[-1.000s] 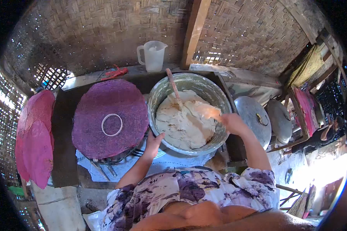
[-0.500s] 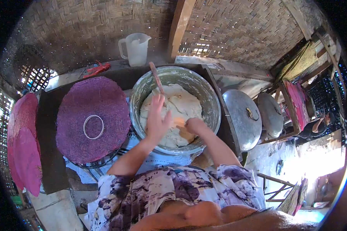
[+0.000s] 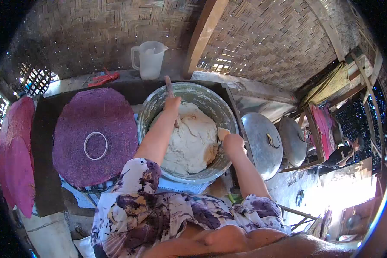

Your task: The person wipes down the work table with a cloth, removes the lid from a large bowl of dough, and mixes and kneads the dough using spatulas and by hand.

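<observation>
A large metal basin [image 3: 142, 135] holds a mass of pale dough [image 3: 191, 139], with a browner patch at its lower right. My left hand [image 3: 172, 104] is closed round the wooden stick [image 3: 169, 85], which leans on the basin's far rim; the stick's lower end is partly hidden by my hand and the dough. My right hand [image 3: 234, 145], at the basin's right side, is closed on a small light-brown scraper [image 3: 222, 133], whose edge is beside the dough.
Left of the basin lies a round purple mat [image 3: 94, 172] with a white ring [image 3: 86, 148]. Pink sheets [image 3: 17, 155] stand at far left. Behind are a plastic pitcher [image 3: 151, 64] and red item [image 3: 104, 78]. Metal lids [image 3: 262, 144] sit right; a person [image 3: 342, 155] is farther off.
My left hand has gone from the near rim, over the dough, to the stick and gripped it. My right hand moved into the dough, then back to the basin's right side. The view has shifted.
</observation>
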The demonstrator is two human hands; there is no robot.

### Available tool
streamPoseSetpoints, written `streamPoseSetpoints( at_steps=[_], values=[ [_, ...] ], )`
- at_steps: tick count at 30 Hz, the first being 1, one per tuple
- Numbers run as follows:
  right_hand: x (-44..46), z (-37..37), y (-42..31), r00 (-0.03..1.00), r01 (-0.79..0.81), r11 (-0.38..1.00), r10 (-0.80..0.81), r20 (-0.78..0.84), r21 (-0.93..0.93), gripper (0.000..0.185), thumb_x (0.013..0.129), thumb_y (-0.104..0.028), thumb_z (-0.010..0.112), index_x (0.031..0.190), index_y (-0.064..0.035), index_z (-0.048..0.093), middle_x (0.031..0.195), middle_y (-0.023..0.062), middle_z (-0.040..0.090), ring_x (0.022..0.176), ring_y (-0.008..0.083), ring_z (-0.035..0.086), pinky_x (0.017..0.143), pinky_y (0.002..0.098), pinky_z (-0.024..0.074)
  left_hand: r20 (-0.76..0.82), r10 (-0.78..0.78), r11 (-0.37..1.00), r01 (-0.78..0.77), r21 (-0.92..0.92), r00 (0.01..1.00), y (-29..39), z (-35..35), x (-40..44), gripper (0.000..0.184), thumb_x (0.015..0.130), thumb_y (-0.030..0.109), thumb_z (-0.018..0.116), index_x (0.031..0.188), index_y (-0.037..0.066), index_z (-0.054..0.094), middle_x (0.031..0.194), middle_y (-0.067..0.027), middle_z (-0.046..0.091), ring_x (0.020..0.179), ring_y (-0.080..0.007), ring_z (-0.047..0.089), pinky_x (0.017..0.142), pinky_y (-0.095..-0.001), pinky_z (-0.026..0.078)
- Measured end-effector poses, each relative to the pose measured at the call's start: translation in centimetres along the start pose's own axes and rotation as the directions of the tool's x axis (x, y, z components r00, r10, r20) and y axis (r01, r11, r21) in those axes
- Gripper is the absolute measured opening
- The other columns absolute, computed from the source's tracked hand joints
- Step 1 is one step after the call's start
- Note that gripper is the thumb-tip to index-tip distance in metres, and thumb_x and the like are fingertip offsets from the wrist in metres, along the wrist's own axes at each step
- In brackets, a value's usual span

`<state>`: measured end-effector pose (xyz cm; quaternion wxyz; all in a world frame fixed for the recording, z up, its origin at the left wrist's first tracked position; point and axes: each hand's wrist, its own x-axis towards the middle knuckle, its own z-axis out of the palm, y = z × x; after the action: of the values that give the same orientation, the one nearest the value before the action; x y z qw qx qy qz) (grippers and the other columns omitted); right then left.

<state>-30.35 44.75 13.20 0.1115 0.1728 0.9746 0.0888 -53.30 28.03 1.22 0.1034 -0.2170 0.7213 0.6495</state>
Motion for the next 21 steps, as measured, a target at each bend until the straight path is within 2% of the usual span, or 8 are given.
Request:
streamPoseSetpoints(
  at_steps=[3, 5, 10, 12, 15, 18, 20, 21],
  values=[
    [3.0, 3.8, -0.4, 0.998, 0.024, 0.998, -0.02, -0.061, 0.055, 0.019, 0.078, -0.013, 0.05, 0.082, -0.004, 0.067, 0.086, 0.0151, 0.064, 0.081, 0.0285, 0.064, 0.067, 0.0375, 0.0521, 0.069, 0.106, 0.981, -0.116, 0.157, 0.992, 1.6, -1.3, -3.1, 0.033, 0.073, 0.031, 0.059, 0.09, 0.002, 0.06, 0.081, -0.0181, 0.063, 0.075, -0.0335, 0.061, 0.066, -0.0423, 0.048],
    [5.3, 5.7, -1.1, 0.998, -0.01, 0.993, 0.017, -0.058, 0.119, 0.02, 0.079, -0.015, 0.05, 0.083, -0.0038, 0.066, 0.088, 0.016, 0.064, 0.082, 0.0292, 0.063, 0.067, 0.0378, 0.052, 0.142, 0.326, 0.922, -0.347, 0.172, 0.935, 1.7, -2.3, -6.8, 0.037, 0.075, 0.036, 0.059, 0.087, 0.0, 0.061, 0.077, -0.0183, 0.062, 0.072, -0.0299, 0.061, 0.063, -0.0404, 0.046],
    [4.7, 3.8, -4.9, 0.998, -0.065, 0.961, 0.063, 0.014, 0.269, 0.02, 0.08, -0.015, 0.05, 0.085, -0.0037, 0.066, 0.088, 0.0161, 0.063, 0.083, 0.0296, 0.063, 0.068, 0.039, 0.0514, 0.45, 0.625, 0.579, -0.766, 0.28, 0.637, 0.3, -7.9, -16.7, 0.024, 0.076, 0.027, 0.059, 0.075, 0.003, 0.061, 0.07, -0.0169, 0.061, 0.067, -0.0324, 0.059, 0.06, -0.0409, 0.045],
    [3.7, 5.5, -5.8, 0.986, 0.161, 0.978, -0.154, -0.062, 0.133, 0.019, 0.078, -0.014, 0.051, 0.084, -0.0036, 0.065, 0.085, 0.0164, 0.064, 0.08, 0.0297, 0.063, 0.067, 0.0381, 0.0516, 0.539, 0.722, 0.45, -0.886, 0.111, 0.435, -0.7, -10.8, -19.7, 0.016, 0.074, 0.019, 0.061, 0.083, 0.006, 0.062, 0.079, -0.0137, 0.063, 0.074, -0.0315, 0.059, 0.064, -0.0394, 0.045],
    [0.6, 5.2, -5.2, 0.965, 0.247, 0.969, -0.247, -0.088, -0.016, 0.016, 0.076, -0.012, 0.052, 0.081, -0.0035, 0.065, 0.082, 0.0159, 0.064, 0.075, 0.0287, 0.064, 0.065, 0.0367, 0.0518, 0.635, 0.673, 0.496, -0.868, -0.006, 0.38, -4.3, -13.3, -20.3, 0.024, 0.071, 0.012, 0.061, 0.095, 0.01, 0.062, 0.094, -0.0098, 0.063, 0.085, -0.029, 0.058, 0.075, -0.0378, 0.043],
    [-2.7, -2.1, -2.1, 0.978, 0.205, 0.979, -0.204, -0.051, 0.006, 0.014, 0.075, -0.01, 0.052, 0.079, -0.0039, 0.064, 0.079, 0.0158, 0.064, 0.072, 0.031, 0.064, 0.063, 0.0397, 0.0513, 0.573, 0.729, 0.37, -0.92, 0.132, 0.375, -5.2, -14.8, -21.6, 0.034, 0.068, 0.011, 0.063, 0.101, 0.013, 0.06, 0.105, -0.0063, 0.06, 0.094, -0.026, 0.055, 0.083, -0.0379, 0.04],
    [-1.7, -2.7, -0.7, 0.96, 0.134, 0.991, -0.134, -0.245, -0.015, 0.014, 0.074, -0.015, 0.055, 0.076, -0.005, 0.065, 0.076, 0.0142, 0.065, 0.071, 0.0269, 0.065, 0.059, 0.0349, 0.0513, 0.513, 0.79, 0.285, -0.942, 0.177, 0.335, -4.3, -15.9, -22.8, 0.036, 0.065, 0.012, 0.065, 0.101, 0.013, 0.06, 0.104, -0.0051, 0.06, 0.094, -0.025, 0.055, 0.083, -0.0376, 0.039],
    [-0.7, -2.4, -0.5, 0.972, 0.129, 0.992, -0.127, -0.197, 0.0, 0.015, 0.075, -0.013, 0.053, 0.077, -0.0046, 0.065, 0.077, 0.015, 0.064, 0.073, 0.0283, 0.064, 0.061, 0.0366, 0.0509, 0.492, 0.813, 0.241, -0.95, 0.2, 0.31, -4.1, -16.4, -23.2, 0.038, 0.064, 0.013, 0.066, 0.101, 0.013, 0.06, 0.103, -0.0044, 0.06, 0.094, -0.0245, 0.055, 0.083, -0.0375, 0.039]
  ],
)
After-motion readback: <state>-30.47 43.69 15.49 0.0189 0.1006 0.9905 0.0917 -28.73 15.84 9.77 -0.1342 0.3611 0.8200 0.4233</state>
